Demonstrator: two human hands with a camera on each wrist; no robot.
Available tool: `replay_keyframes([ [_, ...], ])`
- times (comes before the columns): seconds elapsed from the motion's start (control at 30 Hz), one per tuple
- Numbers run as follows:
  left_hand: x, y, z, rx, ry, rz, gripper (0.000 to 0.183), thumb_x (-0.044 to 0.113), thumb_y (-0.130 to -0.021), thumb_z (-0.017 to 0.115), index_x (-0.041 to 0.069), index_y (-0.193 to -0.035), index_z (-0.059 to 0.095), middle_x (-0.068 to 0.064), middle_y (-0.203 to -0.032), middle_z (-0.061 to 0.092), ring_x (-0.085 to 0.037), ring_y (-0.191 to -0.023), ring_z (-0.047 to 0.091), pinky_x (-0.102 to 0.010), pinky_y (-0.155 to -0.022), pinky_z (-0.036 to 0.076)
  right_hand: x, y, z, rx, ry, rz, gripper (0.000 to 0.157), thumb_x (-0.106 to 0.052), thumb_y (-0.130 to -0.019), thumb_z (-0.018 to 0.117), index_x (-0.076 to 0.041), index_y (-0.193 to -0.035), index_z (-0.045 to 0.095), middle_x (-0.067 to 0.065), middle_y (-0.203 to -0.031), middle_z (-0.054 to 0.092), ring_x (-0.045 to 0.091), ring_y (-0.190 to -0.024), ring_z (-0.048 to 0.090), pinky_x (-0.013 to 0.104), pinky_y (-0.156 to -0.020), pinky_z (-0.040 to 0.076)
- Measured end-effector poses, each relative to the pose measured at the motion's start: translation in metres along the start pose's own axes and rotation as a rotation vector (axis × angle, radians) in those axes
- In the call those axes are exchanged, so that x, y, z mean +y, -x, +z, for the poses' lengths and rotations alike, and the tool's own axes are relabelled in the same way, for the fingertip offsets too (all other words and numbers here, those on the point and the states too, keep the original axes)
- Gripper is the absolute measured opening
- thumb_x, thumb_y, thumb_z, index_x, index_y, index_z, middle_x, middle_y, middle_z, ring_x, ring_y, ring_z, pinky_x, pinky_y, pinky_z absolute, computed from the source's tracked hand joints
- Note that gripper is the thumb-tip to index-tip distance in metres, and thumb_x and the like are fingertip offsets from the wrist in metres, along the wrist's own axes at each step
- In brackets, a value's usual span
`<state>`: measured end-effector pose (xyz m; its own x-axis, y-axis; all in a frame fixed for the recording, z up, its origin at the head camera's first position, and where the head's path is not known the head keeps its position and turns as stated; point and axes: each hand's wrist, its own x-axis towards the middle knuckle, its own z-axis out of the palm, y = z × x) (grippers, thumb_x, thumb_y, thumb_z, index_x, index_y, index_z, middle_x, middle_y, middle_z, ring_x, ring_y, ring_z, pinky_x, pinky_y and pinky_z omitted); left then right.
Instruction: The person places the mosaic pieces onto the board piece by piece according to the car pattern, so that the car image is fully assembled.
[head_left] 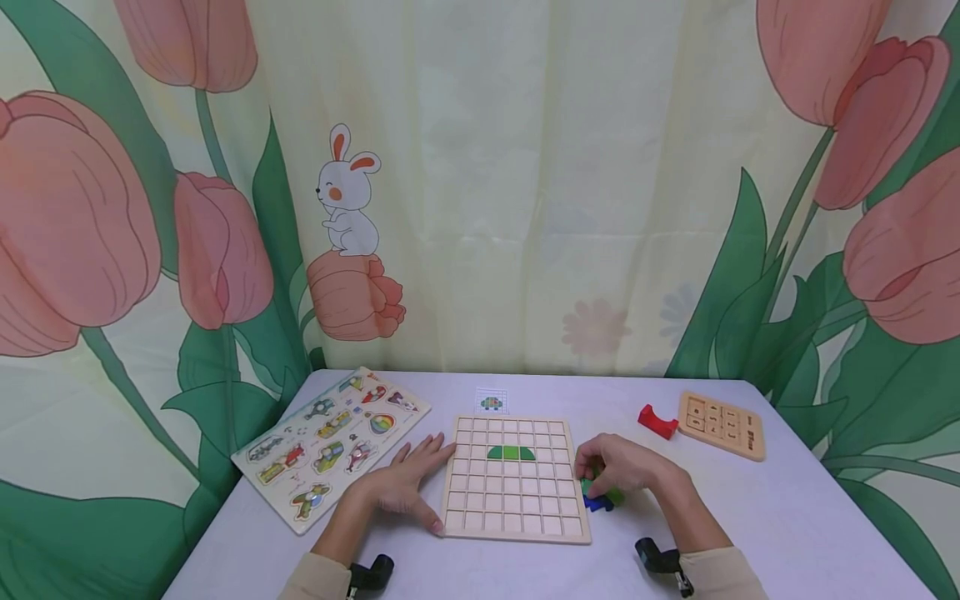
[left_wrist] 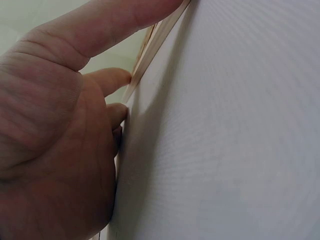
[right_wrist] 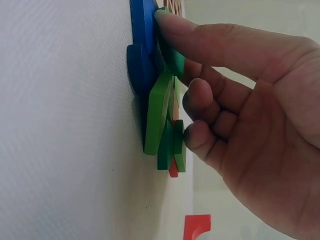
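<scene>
My left hand (head_left: 405, 479) is splayed, fingers apart, against the left edge of the grid board (head_left: 517, 504). Right hand (head_left: 621, 462)'s kinda arched beside its right edge, pinching a green piece (right_wrist: 171, 49).

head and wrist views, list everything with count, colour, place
table: 1, white, foreground
curtain: 1, cream, flower-printed, background
picture board: 1, multicoloured, table's left
grid board: 1, pale wood, centre
card: 1, mostly white, behind grid board
placed blocks: 3, green, on grid board
loose blocks: several, mostly green and blue, beside grid board
red block: 1, red, table's right
plaque: 1, tan, beside red block
wrist cameras: 2, black, at wrists
sleeves: 2, beige, lower edge
left hand: 1, grid board's left edge
right hand: 1, pinching green block
</scene>
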<state>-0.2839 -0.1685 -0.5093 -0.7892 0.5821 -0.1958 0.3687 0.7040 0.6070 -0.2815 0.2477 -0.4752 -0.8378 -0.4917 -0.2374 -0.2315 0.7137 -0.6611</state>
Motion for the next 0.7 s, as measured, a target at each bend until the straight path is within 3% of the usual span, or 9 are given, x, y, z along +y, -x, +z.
replay_keyframes([
  [0.23,0.001,0.0,0.0,-0.003,0.014,-0.002,0.132,0.06,-0.061,0.091,0.024,-0.168,0.023,-0.011,-0.177,0.007,-0.033,-0.164,-0.001,-0.063,-0.13,-0.003,-0.002,0.002,-0.002,0.013,-0.013,-0.045,0.012,-0.01,-0.086,0.084,-0.014,-0.091,0.074,0.002,-0.081,0.065,0.019,-0.082,0.058,0.027,-0.069,0.051],
  [0.5,0.002,0.0,0.001,0.006,0.01,-0.005,0.132,0.059,-0.06,0.092,0.023,-0.167,0.024,-0.012,-0.176,0.007,-0.033,-0.164,0.0,-0.062,-0.13,-0.003,-0.005,-0.003,-0.004,0.159,-0.089,-0.129,0.011,-0.016,-0.092,0.08,-0.014,-0.098,0.071,0.0,-0.087,0.068,0.016,-0.083,0.061,0.023,-0.072,0.056],
  [0.7,0.002,0.0,0.0,0.008,0.016,-0.004,0.132,0.059,-0.06,0.092,0.022,-0.167,0.024,-0.012,-0.176,0.008,-0.033,-0.164,0.0,-0.062,-0.13,-0.003,-0.012,-0.008,0.001,0.241,-0.126,-0.14,0.012,-0.015,-0.094,0.077,-0.012,-0.104,0.071,0.0,-0.091,0.069,0.016,-0.085,0.062,0.023,-0.074,0.058],
])
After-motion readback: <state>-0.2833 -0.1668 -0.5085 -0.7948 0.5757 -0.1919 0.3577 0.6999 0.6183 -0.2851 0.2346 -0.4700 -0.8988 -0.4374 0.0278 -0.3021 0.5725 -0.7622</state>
